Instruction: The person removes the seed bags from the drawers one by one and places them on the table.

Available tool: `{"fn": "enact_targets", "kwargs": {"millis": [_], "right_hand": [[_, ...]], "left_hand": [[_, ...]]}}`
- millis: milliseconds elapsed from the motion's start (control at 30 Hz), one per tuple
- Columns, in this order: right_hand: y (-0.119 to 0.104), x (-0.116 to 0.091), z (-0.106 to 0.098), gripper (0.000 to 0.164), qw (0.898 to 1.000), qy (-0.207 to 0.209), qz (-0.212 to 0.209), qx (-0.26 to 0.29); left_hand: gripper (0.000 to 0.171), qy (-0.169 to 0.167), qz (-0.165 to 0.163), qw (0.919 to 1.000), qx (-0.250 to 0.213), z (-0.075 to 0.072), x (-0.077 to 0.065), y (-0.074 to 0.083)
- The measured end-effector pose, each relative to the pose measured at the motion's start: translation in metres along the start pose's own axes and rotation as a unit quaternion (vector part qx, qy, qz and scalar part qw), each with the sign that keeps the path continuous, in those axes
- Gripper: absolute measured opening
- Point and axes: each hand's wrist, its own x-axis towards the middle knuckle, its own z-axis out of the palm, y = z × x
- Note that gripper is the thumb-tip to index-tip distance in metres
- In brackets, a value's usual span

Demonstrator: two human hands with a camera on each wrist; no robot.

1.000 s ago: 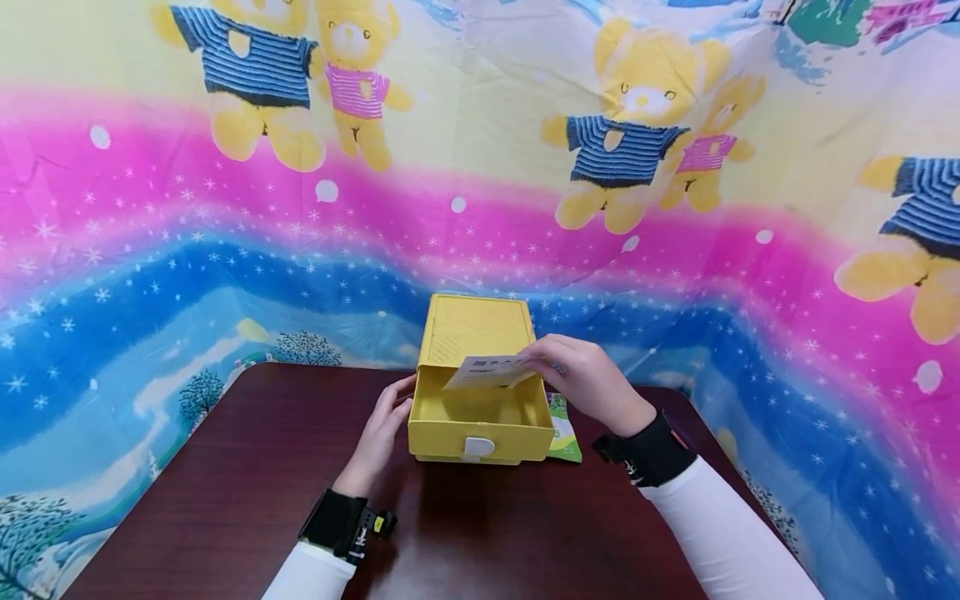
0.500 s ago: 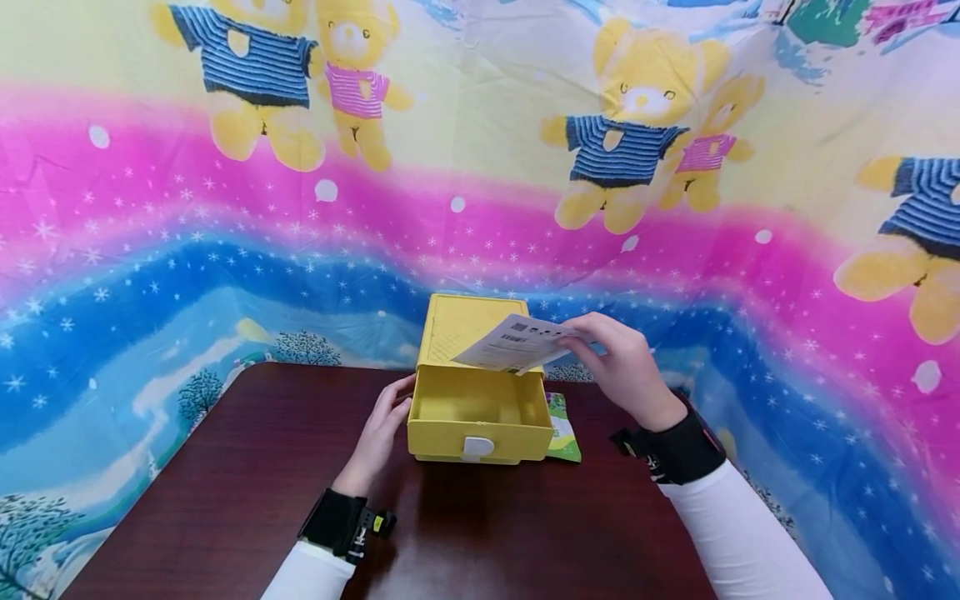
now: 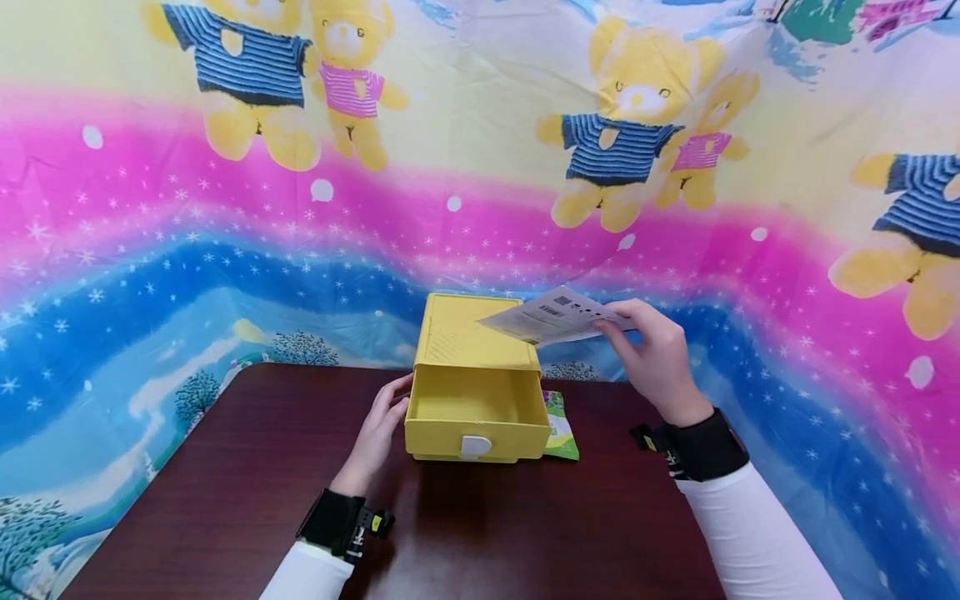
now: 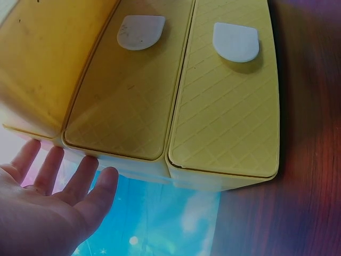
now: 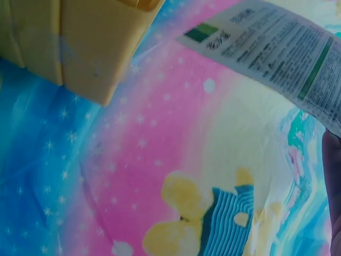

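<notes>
A yellow drawer cabinet (image 3: 480, 333) stands on the table with its top drawer (image 3: 476, 440) pulled out towards me. Along its left side rests my left hand (image 3: 375, 433), fingers extended; in the left wrist view its fingertips (image 4: 89, 162) are right at the cabinet's edge. My right hand (image 3: 656, 354) is raised to the right of the cabinet and pinches a flat white printed packet (image 3: 551, 317) between thumb and fingers. The packet is tilted and overlaps the cabinet top in the head view. Its printed back, with a green band, shows in the right wrist view.
A green packet (image 3: 561, 427) lies on the table against the cabinet's right side, partly hidden by it. Two lower drawers with white handles (image 4: 235, 41) show in the left wrist view. A patterned cloth (image 3: 465, 242) hangs behind the dark wooden table (image 3: 300, 450).
My right hand has lifted the packet up from over the open drawer and carried it to the right. The left hand has stayed at the cabinet's side.
</notes>
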Motion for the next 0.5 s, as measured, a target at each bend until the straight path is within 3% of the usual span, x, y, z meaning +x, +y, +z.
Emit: {"fn": "enact_targets", "kwargs": {"millis": [200,500], "right_hand": [[0.014,-0.011,-0.003,0.042,1.0,0.001,0.002,-0.024],[0.04,-0.035,-0.007,0.032,0.996,0.011,0.068,-0.063]], "left_hand": [[0.047,0.001,0.002,1.0,0.006,0.0,-0.001,0.0],[0.047,0.0,0.009,0.9999,0.009,0.0,0.0,-0.001]]}}
